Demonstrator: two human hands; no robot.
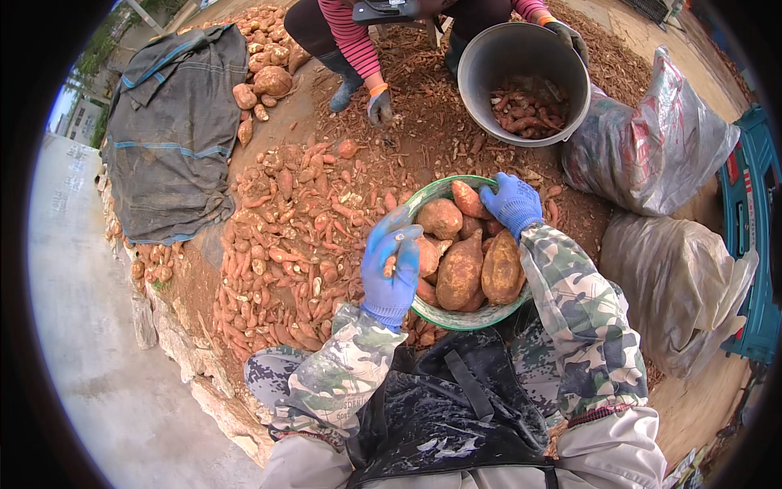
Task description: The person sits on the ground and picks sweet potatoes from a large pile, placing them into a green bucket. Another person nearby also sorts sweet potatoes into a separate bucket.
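Observation:
A green basin [421,313] rests before my lap, filled with large sweet potatoes [460,269] that have dirt on their skins. My right hand [512,202], in a blue knitted glove, grips the basin's far right rim, its fingertips close to a reddish sweet potato [469,199]. Beside the left rim is my left hand [391,269], also blue-gloved, with curled fingers around a small, thin sweet potato [389,266]; one finger partly hides it. Left of this hand spreads a heap of small sweet potatoes [293,244] on the soil.
Opposite me, a person's gloved hand [380,109] reaches to the ground; the other glove [568,40] holds a dark bucket [473,91] containing small roots. Filled plastic sacks [654,147] and a teal crate [754,244] stand right. Dark cloth [177,122] lies left, near larger sweet potatoes [272,80].

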